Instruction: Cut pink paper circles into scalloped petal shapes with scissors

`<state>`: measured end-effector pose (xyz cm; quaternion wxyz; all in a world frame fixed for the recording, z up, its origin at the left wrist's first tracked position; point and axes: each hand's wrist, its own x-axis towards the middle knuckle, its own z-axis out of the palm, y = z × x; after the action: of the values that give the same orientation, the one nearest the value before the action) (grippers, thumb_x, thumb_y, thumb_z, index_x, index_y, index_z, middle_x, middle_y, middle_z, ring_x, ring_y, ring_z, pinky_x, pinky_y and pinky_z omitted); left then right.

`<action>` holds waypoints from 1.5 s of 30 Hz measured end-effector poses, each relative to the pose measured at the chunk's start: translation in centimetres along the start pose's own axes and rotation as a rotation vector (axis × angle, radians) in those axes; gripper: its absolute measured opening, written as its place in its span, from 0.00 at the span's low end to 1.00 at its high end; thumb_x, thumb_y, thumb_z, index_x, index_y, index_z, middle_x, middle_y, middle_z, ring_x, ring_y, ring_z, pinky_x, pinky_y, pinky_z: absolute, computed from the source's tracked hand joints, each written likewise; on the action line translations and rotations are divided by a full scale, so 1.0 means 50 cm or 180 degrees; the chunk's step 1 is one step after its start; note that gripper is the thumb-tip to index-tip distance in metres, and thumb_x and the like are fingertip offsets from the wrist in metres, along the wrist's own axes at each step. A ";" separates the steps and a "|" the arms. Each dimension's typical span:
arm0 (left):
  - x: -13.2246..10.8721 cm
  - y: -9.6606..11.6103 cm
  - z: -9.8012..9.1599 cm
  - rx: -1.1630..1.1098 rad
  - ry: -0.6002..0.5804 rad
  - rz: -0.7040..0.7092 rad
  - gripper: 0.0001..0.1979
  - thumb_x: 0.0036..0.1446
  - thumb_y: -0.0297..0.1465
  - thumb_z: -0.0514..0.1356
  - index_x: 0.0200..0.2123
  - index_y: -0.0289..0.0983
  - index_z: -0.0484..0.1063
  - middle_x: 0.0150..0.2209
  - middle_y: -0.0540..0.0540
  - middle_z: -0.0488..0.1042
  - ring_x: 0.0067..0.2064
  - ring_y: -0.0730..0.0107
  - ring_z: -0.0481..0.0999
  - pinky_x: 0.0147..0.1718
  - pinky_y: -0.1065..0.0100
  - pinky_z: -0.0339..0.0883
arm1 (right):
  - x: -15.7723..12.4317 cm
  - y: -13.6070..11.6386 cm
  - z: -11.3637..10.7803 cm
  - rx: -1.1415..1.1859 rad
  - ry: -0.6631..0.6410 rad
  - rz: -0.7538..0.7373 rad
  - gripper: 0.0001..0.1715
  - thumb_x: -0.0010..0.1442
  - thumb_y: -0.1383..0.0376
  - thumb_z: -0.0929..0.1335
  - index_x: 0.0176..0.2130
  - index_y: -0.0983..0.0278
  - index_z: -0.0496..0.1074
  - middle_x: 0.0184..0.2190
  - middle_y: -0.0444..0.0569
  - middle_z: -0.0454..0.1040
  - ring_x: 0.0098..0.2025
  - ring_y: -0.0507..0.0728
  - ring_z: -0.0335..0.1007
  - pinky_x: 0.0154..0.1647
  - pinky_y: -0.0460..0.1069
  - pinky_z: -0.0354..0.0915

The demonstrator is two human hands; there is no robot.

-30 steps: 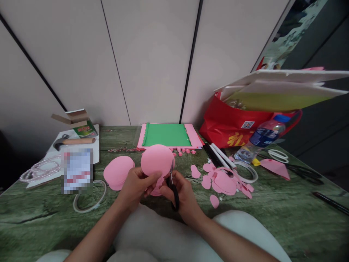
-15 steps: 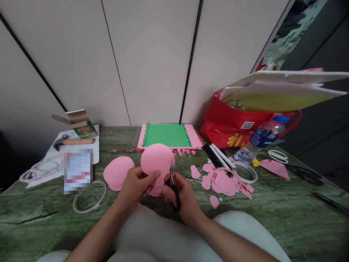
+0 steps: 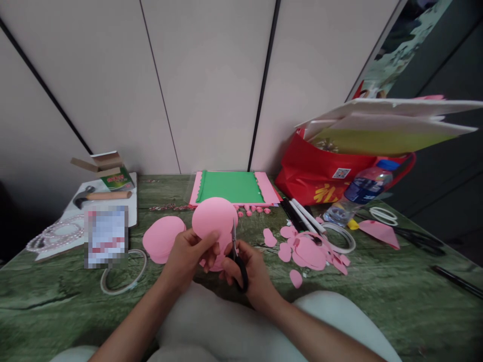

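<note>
My left hand point(image 3: 190, 256) pinches the lower edge of a round pink paper point(image 3: 214, 216) between thumb and fingers. The paper stands upright above the table. My right hand point(image 3: 245, 266) is closed round the black handles of a pair of scissors point(image 3: 240, 269). Their blades point up at the right edge of the round paper. More pink paper shows behind and below my fingers. Left of my left hand lies a stack of rounded pink papers point(image 3: 162, 240). To the right are pink paper scraps point(image 3: 309, 251).
At the back lies a green sheet point(image 3: 230, 187) on pink ones. A red bag point(image 3: 302, 171), water bottle point(image 3: 364, 186), pens point(image 3: 309, 216) and tape roll point(image 3: 350, 246) are right. A hammer point(image 3: 109, 195), beads point(image 3: 56, 234), opened box point(image 3: 116, 178) and another tape roll point(image 3: 103, 281) are left.
Both hands, with the round paper and the scissors, have shifted slightly left. The scissor blades look closer together and remain at the paper's right edge.
</note>
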<state>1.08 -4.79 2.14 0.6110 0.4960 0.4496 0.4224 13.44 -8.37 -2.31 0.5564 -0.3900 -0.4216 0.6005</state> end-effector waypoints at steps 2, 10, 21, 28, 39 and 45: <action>0.001 -0.003 -0.001 0.0113 0.0096 -0.0010 0.17 0.44 0.38 0.64 0.14 0.33 0.68 0.10 0.53 0.64 0.12 0.81 0.59 0.11 0.76 0.50 | 0.000 -0.002 0.002 -0.0033 -0.0046 -0.0015 0.21 0.42 0.52 0.73 0.26 0.62 0.62 0.13 0.35 0.63 0.13 0.46 0.55 0.14 0.42 0.53; 0.002 -0.004 -0.004 0.0376 0.0199 0.0007 0.17 0.39 0.37 0.65 0.10 0.34 0.65 0.09 0.54 0.61 0.11 0.82 0.56 0.10 0.76 0.46 | 0.001 -0.015 0.002 -0.0033 0.0087 -0.0130 0.23 0.37 0.57 0.76 0.29 0.62 0.63 0.17 0.37 0.65 0.19 0.49 0.59 0.20 0.44 0.56; 0.000 -0.002 -0.001 0.0387 0.0215 0.0010 0.16 0.38 0.36 0.66 0.11 0.34 0.64 0.09 0.55 0.61 0.12 0.83 0.55 0.11 0.77 0.45 | 0.002 -0.015 0.002 0.0072 0.0158 -0.0228 0.22 0.37 0.63 0.76 0.30 0.62 0.63 0.20 0.38 0.64 0.22 0.49 0.56 0.23 0.44 0.55; 0.000 -0.003 -0.001 0.0304 0.0236 0.0029 0.16 0.38 0.36 0.66 0.12 0.34 0.64 0.10 0.55 0.61 0.12 0.83 0.55 0.11 0.77 0.45 | 0.000 -0.017 0.002 0.0090 0.0117 -0.0297 0.21 0.38 0.62 0.75 0.29 0.61 0.63 0.19 0.37 0.63 0.22 0.49 0.56 0.22 0.44 0.55; 0.003 -0.012 -0.008 0.0217 0.0174 0.0169 0.16 0.42 0.36 0.65 0.14 0.33 0.64 0.10 0.56 0.60 0.13 0.84 0.55 0.12 0.77 0.46 | 0.000 -0.004 -0.003 -0.0051 0.0168 -0.0145 0.19 0.42 0.57 0.73 0.29 0.62 0.63 0.15 0.35 0.64 0.16 0.47 0.54 0.17 0.42 0.51; 0.004 -0.008 -0.006 0.0047 0.0154 0.0174 0.16 0.42 0.35 0.66 0.15 0.33 0.65 0.11 0.56 0.62 0.12 0.84 0.57 0.11 0.78 0.48 | 0.000 0.003 -0.008 -0.0132 0.0094 -0.0164 0.18 0.45 0.56 0.72 0.30 0.62 0.63 0.13 0.34 0.62 0.15 0.47 0.56 0.17 0.42 0.53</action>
<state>0.87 -4.59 1.68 0.5845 0.5022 0.4537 0.4476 13.75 -8.33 -2.61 0.5696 -0.3994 -0.4356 0.5712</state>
